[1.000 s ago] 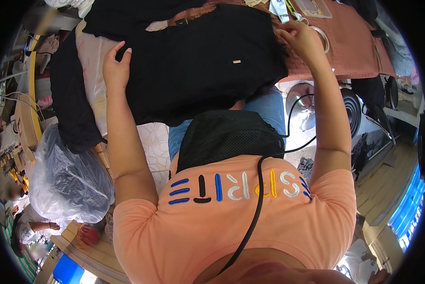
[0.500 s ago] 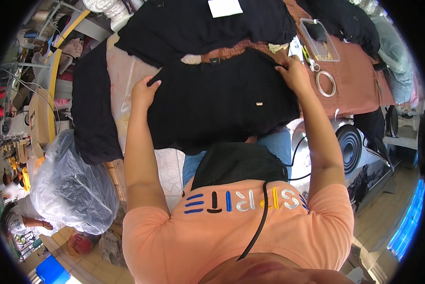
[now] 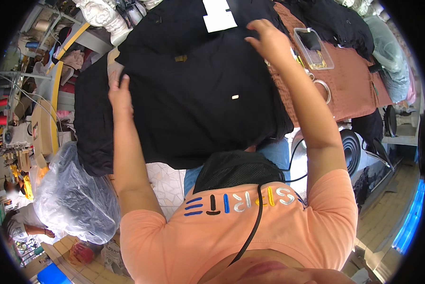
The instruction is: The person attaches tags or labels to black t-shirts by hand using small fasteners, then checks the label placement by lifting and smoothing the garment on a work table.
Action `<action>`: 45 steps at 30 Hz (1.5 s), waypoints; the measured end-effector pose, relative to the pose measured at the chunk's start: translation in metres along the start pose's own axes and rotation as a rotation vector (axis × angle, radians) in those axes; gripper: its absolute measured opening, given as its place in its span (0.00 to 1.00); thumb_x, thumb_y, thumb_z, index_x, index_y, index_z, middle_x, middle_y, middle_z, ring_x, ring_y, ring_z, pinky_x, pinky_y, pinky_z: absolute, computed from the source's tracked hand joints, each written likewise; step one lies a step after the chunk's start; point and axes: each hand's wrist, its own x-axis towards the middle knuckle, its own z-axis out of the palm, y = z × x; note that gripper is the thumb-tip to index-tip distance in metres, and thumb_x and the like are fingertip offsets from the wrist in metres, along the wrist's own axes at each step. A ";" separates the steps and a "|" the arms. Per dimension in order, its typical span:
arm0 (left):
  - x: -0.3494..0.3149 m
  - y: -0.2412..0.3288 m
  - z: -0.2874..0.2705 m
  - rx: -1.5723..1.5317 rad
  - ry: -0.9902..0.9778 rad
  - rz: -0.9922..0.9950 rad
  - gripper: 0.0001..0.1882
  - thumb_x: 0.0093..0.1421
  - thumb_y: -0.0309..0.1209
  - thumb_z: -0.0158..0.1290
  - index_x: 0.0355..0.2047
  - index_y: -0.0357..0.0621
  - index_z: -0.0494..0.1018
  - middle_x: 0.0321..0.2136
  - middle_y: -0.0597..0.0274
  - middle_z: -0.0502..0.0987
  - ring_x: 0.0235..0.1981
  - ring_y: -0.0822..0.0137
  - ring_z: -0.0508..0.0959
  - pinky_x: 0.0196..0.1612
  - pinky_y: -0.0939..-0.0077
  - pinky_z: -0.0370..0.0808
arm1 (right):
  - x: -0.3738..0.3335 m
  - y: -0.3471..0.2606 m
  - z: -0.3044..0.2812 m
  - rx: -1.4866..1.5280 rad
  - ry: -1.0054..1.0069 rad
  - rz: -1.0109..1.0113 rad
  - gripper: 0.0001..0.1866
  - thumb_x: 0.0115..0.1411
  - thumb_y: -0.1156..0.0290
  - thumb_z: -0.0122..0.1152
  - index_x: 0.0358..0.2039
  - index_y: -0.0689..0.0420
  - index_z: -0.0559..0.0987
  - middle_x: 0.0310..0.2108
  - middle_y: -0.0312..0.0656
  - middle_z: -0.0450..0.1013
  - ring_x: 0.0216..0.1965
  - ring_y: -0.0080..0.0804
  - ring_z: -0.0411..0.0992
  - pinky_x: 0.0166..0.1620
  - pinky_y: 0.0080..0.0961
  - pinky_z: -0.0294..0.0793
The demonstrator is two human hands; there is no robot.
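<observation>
While your left hand (image 3: pixel 120 92) and right hand (image 3: pixel 268 40) press flat, fingers spread, on the black garment (image 3: pixel 198 104), a clear plastic box (image 3: pixel 314 47) sits right and a clear plastic bag (image 3: pixel 73 199) near left.

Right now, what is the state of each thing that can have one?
Black cloth garment: spread flat, hanging over the table edge.
Left hand: open, flat on the garment.
Right hand: fingers bent, pressing the garment's top edge.
Clear plastic box: no lid, a dark thing inside.
Clear plastic bag: full, bulging.
</observation>
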 end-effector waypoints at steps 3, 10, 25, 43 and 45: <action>-0.025 -0.051 0.011 0.160 -0.012 0.035 0.17 0.59 0.36 0.55 0.42 0.35 0.74 0.36 0.53 0.79 0.39 0.63 0.77 0.45 0.72 0.70 | 0.019 -0.023 0.039 -0.164 0.080 -0.184 0.25 0.48 0.71 0.65 0.48 0.50 0.72 0.52 0.41 0.67 0.53 0.40 0.66 0.50 0.34 0.69; -0.054 -0.052 0.033 0.489 0.032 0.238 0.16 0.60 0.39 0.53 0.41 0.39 0.75 0.34 0.50 0.79 0.37 0.57 0.79 0.44 0.70 0.71 | 0.050 0.000 0.053 -0.155 0.204 -0.216 0.15 0.52 0.74 0.58 0.40 0.45 0.80 0.43 0.35 0.74 0.46 0.32 0.72 0.47 0.29 0.71; -0.055 -0.052 0.034 0.561 0.029 0.241 0.17 0.60 0.40 0.52 0.41 0.39 0.74 0.33 0.52 0.79 0.35 0.60 0.78 0.41 0.71 0.71 | -0.039 0.266 -0.106 -0.377 0.759 0.253 0.22 0.53 0.77 0.54 0.42 0.32 0.81 0.44 0.34 0.73 0.39 0.32 0.74 0.42 0.25 0.74; -0.059 -0.045 0.034 0.900 0.099 0.293 0.25 0.60 0.47 0.50 0.46 0.36 0.73 0.41 0.43 0.77 0.44 0.46 0.76 0.48 0.63 0.71 | -0.086 0.289 -0.097 -0.280 0.099 0.135 0.17 0.55 0.68 0.59 0.47 0.53 0.77 0.45 0.44 0.74 0.46 0.41 0.73 0.46 0.32 0.73; -0.056 -0.045 0.041 0.835 0.066 0.267 0.29 0.59 0.49 0.51 0.48 0.34 0.72 0.44 0.41 0.75 0.47 0.44 0.74 0.50 0.61 0.70 | -0.087 0.232 -0.106 0.134 -0.025 0.437 0.17 0.57 0.66 0.62 0.48 0.53 0.78 0.40 0.40 0.76 0.39 0.29 0.74 0.44 0.23 0.71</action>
